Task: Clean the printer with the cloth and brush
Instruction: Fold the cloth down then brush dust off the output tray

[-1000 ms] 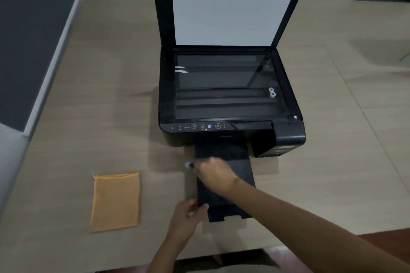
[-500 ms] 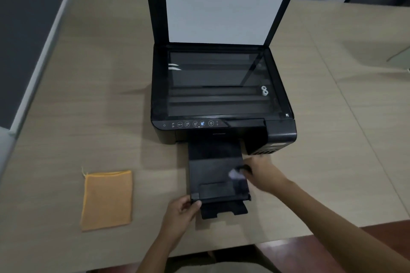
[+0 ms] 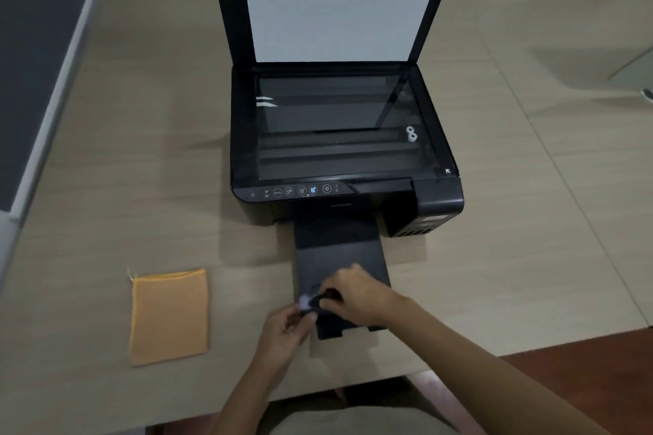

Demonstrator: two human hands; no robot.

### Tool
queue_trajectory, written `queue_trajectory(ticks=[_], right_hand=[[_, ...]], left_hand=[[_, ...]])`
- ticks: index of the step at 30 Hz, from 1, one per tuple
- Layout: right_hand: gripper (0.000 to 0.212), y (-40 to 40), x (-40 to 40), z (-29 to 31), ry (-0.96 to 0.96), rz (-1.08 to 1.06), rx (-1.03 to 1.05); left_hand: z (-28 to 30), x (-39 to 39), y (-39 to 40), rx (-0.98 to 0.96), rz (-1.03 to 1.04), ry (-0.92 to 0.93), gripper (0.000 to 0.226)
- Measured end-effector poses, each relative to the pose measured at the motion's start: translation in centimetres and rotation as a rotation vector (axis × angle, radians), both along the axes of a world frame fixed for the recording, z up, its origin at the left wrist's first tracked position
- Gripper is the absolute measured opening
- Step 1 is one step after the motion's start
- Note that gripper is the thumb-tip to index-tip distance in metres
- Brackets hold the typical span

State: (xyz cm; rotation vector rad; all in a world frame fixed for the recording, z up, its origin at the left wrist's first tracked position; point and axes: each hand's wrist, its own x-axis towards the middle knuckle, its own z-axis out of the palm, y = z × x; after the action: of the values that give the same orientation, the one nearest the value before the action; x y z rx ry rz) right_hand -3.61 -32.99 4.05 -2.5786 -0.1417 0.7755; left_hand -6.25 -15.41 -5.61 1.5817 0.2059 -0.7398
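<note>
A black printer (image 3: 339, 159) stands on the table with its scanner lid (image 3: 339, 0) raised upright. Its output tray (image 3: 337, 251) is pulled out toward me. My right hand (image 3: 357, 297) is shut on a small brush (image 3: 306, 301) whose pale bristles rest on the tray's near left part. My left hand (image 3: 288, 327) grips the tray's front left corner. A folded orange cloth (image 3: 169, 316) lies flat on the table to the left, apart from both hands.
The wooden table (image 3: 141, 152) extends left, right and behind the printer. Its front edge runs close below my hands. A dark partition (image 3: 39, 46) borders the left side. A pale object (image 3: 636, 74) sits at the far right.
My right hand has swept the brush from the tray's right edge back to its near left part. The left hand has stayed on the tray's front corner.
</note>
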Motion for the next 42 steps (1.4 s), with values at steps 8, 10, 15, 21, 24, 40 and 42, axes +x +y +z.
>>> queue_trajectory(ticks=[8, 10, 15, 21, 24, 40, 42], right_hand=[[0.028, -1.1, -1.4, 0.5, 0.026, -0.27, -0.165], [0.024, 0.8, -1.8, -0.3, 0.017, -0.285, -0.036], [0.027, -5.5, -1.3, -0.2, -0.123, -0.512, -0.227], [0.032, -7.3, -2.4, 0.6, -0.035, -0.433, -0.217], [0.025, -6.8, -3.4, 0.8, 0.041, -0.243, -0.265], [0.023, -1.8, -5.0, 0.1, 0.069, -0.148, -0.275], [0.022, 0.4, -4.1, 0.5, 0.021, -0.179, -0.119]], left_hand=[[0.0, -0.1, -0.2, -0.012, 0.021, 0.018, 0.014], [0.1, -0.1, -0.2, -0.031, 0.018, 0.024, 0.015], [0.5, -0.2, -0.2, -0.025, 0.019, 0.031, 0.015], [0.7, -0.1, -0.3, -0.054, 0.022, 0.062, 0.019], [0.8, -0.2, -0.3, -0.05, 0.021, 0.055, 0.017], [0.5, 0.2, 0.3, 0.051, -0.067, -0.022, 0.034], [0.8, 0.2, 0.2, 0.043, -0.067, -0.018, 0.035]])
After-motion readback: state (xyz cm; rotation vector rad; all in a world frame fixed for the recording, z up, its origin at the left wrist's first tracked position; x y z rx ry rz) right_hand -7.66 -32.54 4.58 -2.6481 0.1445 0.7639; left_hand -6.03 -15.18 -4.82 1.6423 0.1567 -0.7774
